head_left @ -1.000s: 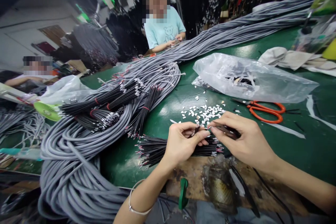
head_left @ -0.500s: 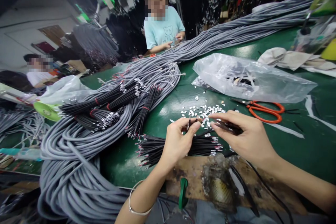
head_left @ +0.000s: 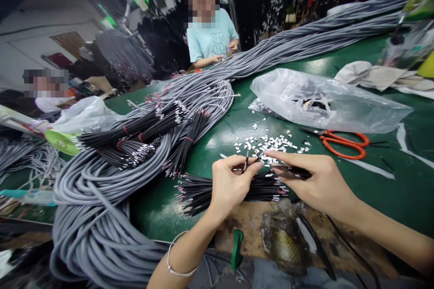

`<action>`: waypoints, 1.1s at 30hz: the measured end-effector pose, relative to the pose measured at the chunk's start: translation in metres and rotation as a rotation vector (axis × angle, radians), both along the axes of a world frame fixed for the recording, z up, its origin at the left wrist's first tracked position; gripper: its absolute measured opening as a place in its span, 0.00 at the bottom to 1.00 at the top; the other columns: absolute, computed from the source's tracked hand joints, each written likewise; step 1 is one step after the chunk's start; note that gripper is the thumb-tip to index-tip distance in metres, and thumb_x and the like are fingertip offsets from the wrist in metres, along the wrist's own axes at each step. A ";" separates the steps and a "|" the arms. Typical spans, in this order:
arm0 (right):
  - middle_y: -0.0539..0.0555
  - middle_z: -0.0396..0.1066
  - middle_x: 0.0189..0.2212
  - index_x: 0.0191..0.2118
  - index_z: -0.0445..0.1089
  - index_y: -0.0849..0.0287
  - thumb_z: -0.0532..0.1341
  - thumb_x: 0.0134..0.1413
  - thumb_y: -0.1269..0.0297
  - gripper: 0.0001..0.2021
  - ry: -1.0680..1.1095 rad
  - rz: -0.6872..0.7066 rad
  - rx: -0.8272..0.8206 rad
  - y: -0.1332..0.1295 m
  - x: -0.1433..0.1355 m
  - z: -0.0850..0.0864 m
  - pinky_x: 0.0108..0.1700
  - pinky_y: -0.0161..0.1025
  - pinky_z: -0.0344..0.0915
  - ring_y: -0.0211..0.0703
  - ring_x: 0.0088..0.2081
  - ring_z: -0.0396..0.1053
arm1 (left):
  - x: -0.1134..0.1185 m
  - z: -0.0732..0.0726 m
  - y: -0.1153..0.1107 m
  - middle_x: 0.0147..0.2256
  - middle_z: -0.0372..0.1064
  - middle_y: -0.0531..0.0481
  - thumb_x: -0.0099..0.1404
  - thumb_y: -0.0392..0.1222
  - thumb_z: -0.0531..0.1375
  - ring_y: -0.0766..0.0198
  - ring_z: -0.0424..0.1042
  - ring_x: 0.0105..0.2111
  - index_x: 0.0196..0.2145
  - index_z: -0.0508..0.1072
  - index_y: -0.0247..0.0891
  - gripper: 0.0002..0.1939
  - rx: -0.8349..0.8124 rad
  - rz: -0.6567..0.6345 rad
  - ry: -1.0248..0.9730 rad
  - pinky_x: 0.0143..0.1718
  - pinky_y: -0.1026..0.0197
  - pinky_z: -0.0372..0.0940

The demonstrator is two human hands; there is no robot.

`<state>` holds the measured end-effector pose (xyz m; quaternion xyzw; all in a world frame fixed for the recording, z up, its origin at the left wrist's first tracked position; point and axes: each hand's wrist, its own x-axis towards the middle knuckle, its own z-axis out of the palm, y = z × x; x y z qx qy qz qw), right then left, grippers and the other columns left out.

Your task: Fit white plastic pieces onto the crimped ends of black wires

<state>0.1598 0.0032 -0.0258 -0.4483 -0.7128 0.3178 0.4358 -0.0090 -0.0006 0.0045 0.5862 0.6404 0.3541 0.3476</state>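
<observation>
My left hand (head_left: 232,187) pinches a short black cable (head_left: 246,161) between thumb and fingers; its tip sticks up above them. Facing it, my right hand (head_left: 315,180) is closed on a dark, slim tool (head_left: 297,172), perhaps tweezers, mostly covered by my fingers. The fingertips of both hands are close together but apart. Small white pieces (head_left: 267,143) lie scattered on the green table just beyond them. Below and behind my left hand rests a pile of short black cables (head_left: 200,192) with stripped reddish and silvery ends.
Long grey cables (head_left: 111,176) coil on the left, carrying tied black cable bundles (head_left: 185,144). Orange-handled scissors (head_left: 346,143) and a clear plastic bag (head_left: 325,99) lie to the right. A wooden board (head_left: 247,219) with a green clamp (head_left: 237,248) is nearest me. A person (head_left: 212,38) works opposite.
My right hand has lowered slightly, its index finger drawn down nearer the thumb. My left hand has barely shifted and still pinches the black cable.
</observation>
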 end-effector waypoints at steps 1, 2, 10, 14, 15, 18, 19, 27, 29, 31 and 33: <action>0.53 0.74 0.40 0.46 0.72 0.60 0.58 0.48 0.72 0.17 0.020 0.020 -0.011 -0.001 -0.001 0.000 0.39 0.38 0.71 0.44 0.36 0.73 | 0.000 -0.001 0.000 0.19 0.65 0.52 0.52 0.44 0.64 0.71 0.55 0.19 0.25 0.78 0.31 0.11 0.010 0.004 -0.013 0.20 0.67 0.51; 0.53 0.75 0.39 0.46 0.72 0.60 0.58 0.48 0.71 0.17 0.033 0.032 -0.020 -0.001 -0.001 0.001 0.38 0.38 0.71 0.43 0.35 0.74 | 0.000 -0.002 0.000 0.19 0.65 0.52 0.52 0.43 0.64 0.70 0.55 0.19 0.24 0.78 0.32 0.10 0.018 0.003 -0.022 0.21 0.67 0.51; 0.53 0.76 0.32 0.39 0.75 0.60 0.59 0.48 0.68 0.12 0.061 0.034 -0.123 0.001 -0.001 0.012 0.30 0.35 0.71 0.43 0.29 0.73 | 0.001 -0.005 -0.003 0.16 0.62 0.54 0.51 0.44 0.65 0.71 0.54 0.18 0.23 0.76 0.34 0.09 0.005 0.002 -0.068 0.19 0.67 0.52; 0.53 0.76 0.35 0.38 0.75 0.57 0.59 0.49 0.67 0.11 0.078 0.041 -0.098 0.001 -0.001 0.011 0.33 0.36 0.71 0.44 0.34 0.73 | 0.003 -0.004 -0.003 0.17 0.65 0.53 0.48 0.42 0.66 0.72 0.55 0.17 0.18 0.73 0.33 0.09 0.023 0.052 -0.084 0.18 0.67 0.51; 0.53 0.75 0.37 0.40 0.74 0.57 0.60 0.49 0.65 0.11 0.069 0.027 -0.087 0.001 -0.002 0.010 0.35 0.37 0.71 0.45 0.36 0.73 | 0.004 -0.004 -0.002 0.18 0.66 0.53 0.47 0.41 0.67 0.72 0.56 0.17 0.17 0.71 0.33 0.11 0.025 0.068 -0.105 0.18 0.67 0.52; 0.54 0.73 0.40 0.45 0.72 0.56 0.59 0.53 0.60 0.14 0.010 -0.011 -0.037 0.002 -0.003 0.006 0.40 0.41 0.68 0.45 0.40 0.70 | 0.005 -0.004 -0.002 0.19 0.69 0.52 0.45 0.40 0.67 0.71 0.60 0.18 0.13 0.63 0.34 0.16 0.017 0.107 -0.197 0.19 0.68 0.55; 0.54 0.72 0.40 0.45 0.71 0.56 0.59 0.54 0.60 0.14 -0.015 -0.004 -0.029 0.002 -0.003 0.005 0.41 0.41 0.67 0.45 0.39 0.70 | 0.005 -0.004 -0.002 0.19 0.69 0.52 0.45 0.40 0.67 0.71 0.61 0.18 0.13 0.61 0.34 0.17 0.011 0.116 -0.219 0.19 0.68 0.55; 0.53 0.73 0.35 0.41 0.74 0.57 0.57 0.57 0.63 0.11 -0.004 0.045 -0.010 0.000 -0.003 0.002 0.39 0.37 0.65 0.41 0.36 0.70 | 0.006 -0.004 -0.003 0.19 0.68 0.52 0.45 0.40 0.67 0.70 0.63 0.20 0.14 0.61 0.34 0.17 0.011 0.113 -0.233 0.21 0.67 0.57; 0.53 0.74 0.35 0.41 0.74 0.57 0.57 0.56 0.64 0.10 -0.003 0.049 -0.007 0.001 -0.004 0.002 0.39 0.37 0.66 0.41 0.36 0.70 | 0.006 -0.005 -0.003 0.19 0.68 0.52 0.44 0.40 0.68 0.70 0.63 0.20 0.14 0.61 0.34 0.17 0.017 0.119 -0.223 0.21 0.67 0.58; 0.53 0.74 0.35 0.41 0.74 0.56 0.57 0.56 0.64 0.10 -0.014 0.051 -0.006 0.001 -0.004 0.002 0.38 0.37 0.66 0.42 0.35 0.70 | 0.006 -0.006 -0.003 0.19 0.68 0.53 0.44 0.41 0.68 0.70 0.63 0.20 0.14 0.62 0.34 0.17 0.025 0.119 -0.212 0.21 0.67 0.58; 0.52 0.74 0.35 0.41 0.74 0.56 0.57 0.56 0.64 0.10 -0.020 0.038 0.000 0.001 -0.004 0.003 0.38 0.38 0.66 0.42 0.35 0.70 | 0.005 -0.006 -0.003 0.19 0.69 0.52 0.45 0.41 0.68 0.70 0.64 0.19 0.14 0.64 0.34 0.16 0.029 0.098 -0.207 0.21 0.67 0.59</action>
